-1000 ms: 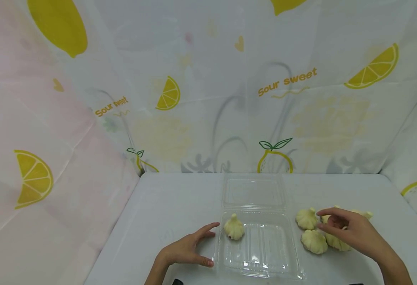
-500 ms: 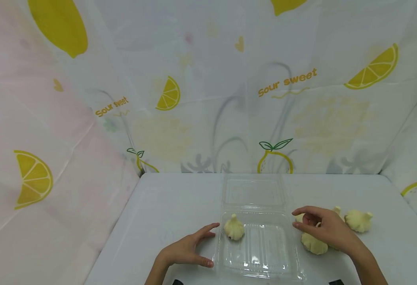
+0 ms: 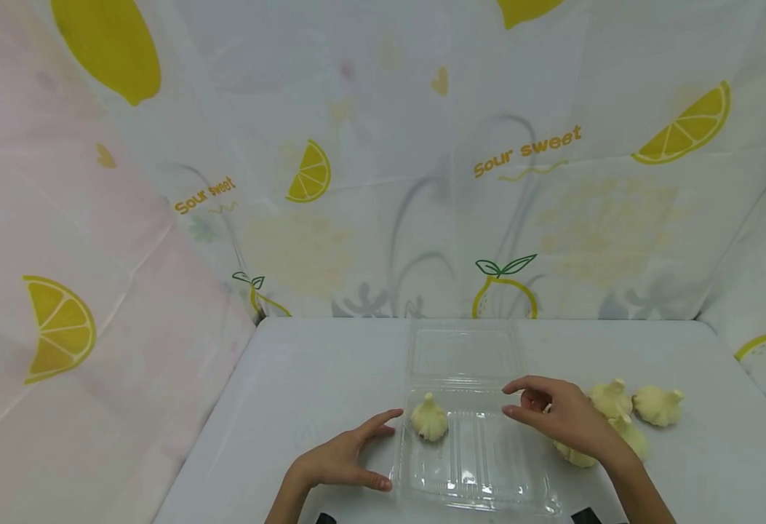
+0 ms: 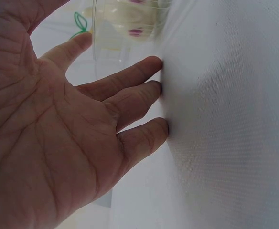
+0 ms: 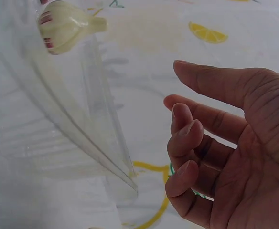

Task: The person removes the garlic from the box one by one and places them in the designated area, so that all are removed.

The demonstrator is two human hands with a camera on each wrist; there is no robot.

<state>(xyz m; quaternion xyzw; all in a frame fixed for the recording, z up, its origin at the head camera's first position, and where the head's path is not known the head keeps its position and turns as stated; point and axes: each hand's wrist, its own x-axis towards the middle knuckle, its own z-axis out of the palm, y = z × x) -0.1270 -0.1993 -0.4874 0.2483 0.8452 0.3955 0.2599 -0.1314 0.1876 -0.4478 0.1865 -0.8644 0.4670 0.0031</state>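
Observation:
A clear plastic clamshell box (image 3: pixel 487 458) stands with its lid laid back on the white table. One garlic bulb (image 3: pixel 430 421) sits upright in its back left corner, also visible in the right wrist view as a bulb (image 5: pixel 63 27) behind the clear wall. My left hand (image 3: pixel 343 458) rests beside the box's left side, fingers spread; in the left wrist view several fingertips (image 4: pixel 154 88) touch the table. Over the box's right edge hovers my right hand (image 3: pixel 562 415), its fingers loosely bent with nothing between thumb and fingers. It partly hides garlic behind it.
Right of the box lie several more garlic bulbs (image 3: pixel 659 406), some partly covered by the right hand. The lid (image 3: pixel 466 353) lies flat toward the back of the table (image 3: pixel 317 371). Lemon-print cloth (image 3: pixel 383 240) hangs behind and at both sides.
My right hand has moved left from over the garlic group to the box's right edge, uncovering bulbs on the right. The left hand stays in place.

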